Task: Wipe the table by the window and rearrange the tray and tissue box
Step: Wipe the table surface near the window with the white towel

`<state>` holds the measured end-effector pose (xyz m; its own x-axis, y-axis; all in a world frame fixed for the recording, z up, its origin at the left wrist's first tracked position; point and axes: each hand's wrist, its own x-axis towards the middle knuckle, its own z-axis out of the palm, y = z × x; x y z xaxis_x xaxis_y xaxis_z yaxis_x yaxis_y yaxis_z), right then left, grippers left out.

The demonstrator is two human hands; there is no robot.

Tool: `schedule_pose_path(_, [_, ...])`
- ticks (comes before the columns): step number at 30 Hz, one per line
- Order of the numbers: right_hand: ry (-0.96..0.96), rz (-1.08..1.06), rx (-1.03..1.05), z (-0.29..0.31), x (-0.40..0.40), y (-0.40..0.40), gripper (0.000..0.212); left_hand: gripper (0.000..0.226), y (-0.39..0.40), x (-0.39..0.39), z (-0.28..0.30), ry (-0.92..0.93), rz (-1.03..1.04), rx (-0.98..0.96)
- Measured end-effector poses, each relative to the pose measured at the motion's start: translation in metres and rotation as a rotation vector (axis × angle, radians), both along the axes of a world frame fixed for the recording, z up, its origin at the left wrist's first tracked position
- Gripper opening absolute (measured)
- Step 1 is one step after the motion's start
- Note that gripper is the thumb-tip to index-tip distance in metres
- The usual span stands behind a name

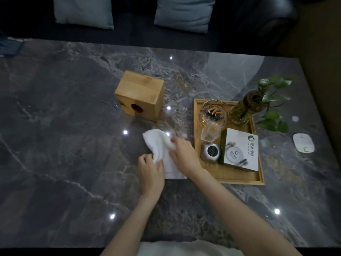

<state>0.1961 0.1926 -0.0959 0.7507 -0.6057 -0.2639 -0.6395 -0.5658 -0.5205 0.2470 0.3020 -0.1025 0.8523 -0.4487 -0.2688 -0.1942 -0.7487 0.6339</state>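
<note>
**Hands gathering the cloth; wiping and rearranging still outstanding**

Both hands are on the white cloth, which lies on the marble table just left of the wooden tray.

**Hand state**
- Left hand: fingers curled closed around the near-left edge of the cloth, pinching a fold between thumb and fingers.
- Right hand: partly closed, fingers bent down onto the middle of the cloth and bunching it. The palm faces the table, so whether the fingers fully grip the fabric cannot be determined.

**Task items**
- Tissue box: bamboo, lying on its side with the round opening facing the camera, beyond the cloth and apart from the tray.
- Tray: near the right part of the table, holding a glass ashtray with cigarette butts, a plant in a glass vase, a small clear container, a round metal device and a printed card.
- A white oval object rests on the table to the right of the tray.

**Progress assessment**
The cloth is bunched rather than spread, which suggests preparation or refolding. No wet streaks are discernible, so the wiped area cannot be judged. The tray and tissue box are probably not yet in final positions, and the area beneath them likely remains to be wiped.
</note>
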Motion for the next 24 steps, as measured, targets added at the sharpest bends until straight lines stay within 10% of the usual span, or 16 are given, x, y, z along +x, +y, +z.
schedule_pose_path(10, [-0.4, -0.251, 0.44, 0.053, -0.038, -0.018, 0.02, 0.01, -0.021, 0.02, 0.048, 0.811, 0.294, -0.458])
schedule_pose_path(18, [-0.575, -0.526, 0.55, 0.068, -0.097, -0.045, 0.015, 0.028, -0.077, -0.033, 0.118, 0.769, -0.018, -0.587])
schedule_pose_path(24, [-0.728, -0.825, 1.176, 0.068, -0.145, -0.066, 0.022, 0.015, -0.122, -0.095, 0.149, 0.753, -0.213, -0.661])
